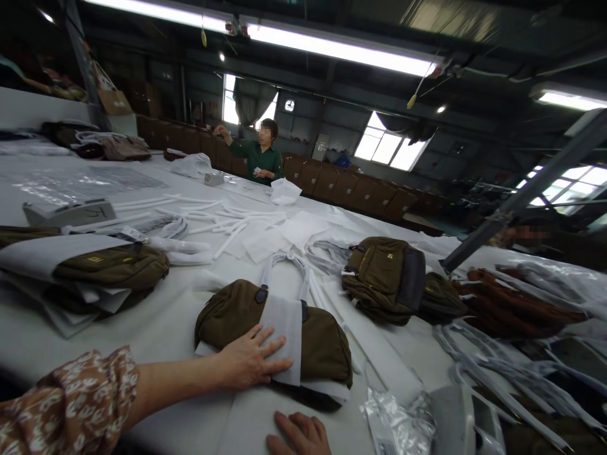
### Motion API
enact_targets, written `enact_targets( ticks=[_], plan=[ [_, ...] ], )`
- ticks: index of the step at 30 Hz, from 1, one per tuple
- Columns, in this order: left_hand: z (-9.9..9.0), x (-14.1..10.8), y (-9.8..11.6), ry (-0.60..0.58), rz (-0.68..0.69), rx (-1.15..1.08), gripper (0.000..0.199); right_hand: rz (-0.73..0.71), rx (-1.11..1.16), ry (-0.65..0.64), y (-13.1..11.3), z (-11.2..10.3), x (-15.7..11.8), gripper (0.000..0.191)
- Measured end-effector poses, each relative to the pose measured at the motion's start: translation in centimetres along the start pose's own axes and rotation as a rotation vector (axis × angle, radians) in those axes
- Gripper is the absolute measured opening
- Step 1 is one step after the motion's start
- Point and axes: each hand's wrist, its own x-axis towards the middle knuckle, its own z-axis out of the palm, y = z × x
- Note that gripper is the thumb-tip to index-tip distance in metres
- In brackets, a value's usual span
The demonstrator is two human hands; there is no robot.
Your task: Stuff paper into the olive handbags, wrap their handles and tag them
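An olive-brown handbag (325,338) lies on the table in front of me, with wrapped handles (288,260) pointing away. A white paper sheet (283,328) is draped over its middle, and more paper shows underneath. My left hand (253,359) rests on that sheet and the bag's front, fingers spread, gripping nothing. At the bottom edge, my right hand (301,435) is partly cut off by the frame. Its fingers are slightly bent and apart, close to the table surface just below the bag, and nothing shows in them.
Another olive bag with paper (114,272) lies left, beside a grey device (71,213). An olive backpack (382,278) and brown bags (516,300) are at right. Silvery plastic packets (398,420) lie near a grey machine (462,417). A person in green (263,158) stands across the table.
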Motion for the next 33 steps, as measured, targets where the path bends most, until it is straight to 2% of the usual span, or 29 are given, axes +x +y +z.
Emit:
enact_targets(
  ticks=[3, 7, 10, 13, 19, 21, 26, 29, 32, 33],
  plan=[
    [-0.3, -0.1, 0.1, 0.004, 0.0, 0.003, 0.056, 0.045, 0.123, -0.006, 1.5, -2.5, 2.7, 0.021],
    [-0.8, 0.1, 0.3, 0.007, 0.0, 0.015, 0.057, 0.152, 0.127, -0.029, 3.5, -4.4, 6.2, 0.031],
    [-0.7, 0.0, 0.5, 0.037, -0.001, 0.04, 0.054, 0.223, 0.21, -0.009, 4.9, -4.1, 7.2, 0.034],
    [-0.9, -1.0, 0.8, 0.082, -0.021, 0.032, 0.056, 0.269, 0.245, 0.077, 5.6, -3.2, 6.7, 0.033],
    [-2.8, -3.8, 2.5, 0.026, -0.123, -0.219, 0.078, 0.358, 0.248, 0.19, 4.9, -1.9, 6.1, 0.022],
    [-2.5, -3.8, 3.0, 0.084, -0.2, -0.296, 0.081, 0.394, 0.224, 0.217, 4.6, -1.8, 6.4, 0.019],
    [0.8, -1.6, 3.6, 0.419, -0.566, -0.261, 0.035, 0.498, 0.152, 0.281, 4.1, -1.1, 6.8, 0.015],
    [1.7, -0.4, 3.7, 0.52, -0.696, -0.202, 0.04, 0.55, 0.124, 0.294, 3.8, -0.6, 6.9, 0.014],
    [1.5, 0.2, 3.9, 0.563, -0.725, -0.166, 0.054, 0.609, 0.064, 0.311, 3.6, -0.4, 7.4, 0.011],
    [1.4, 0.3, 3.9, 0.567, -0.723, -0.161, 0.056, 0.621, 0.027, 0.325, 3.6, -0.6, 7.7, 0.017]
  ],
)
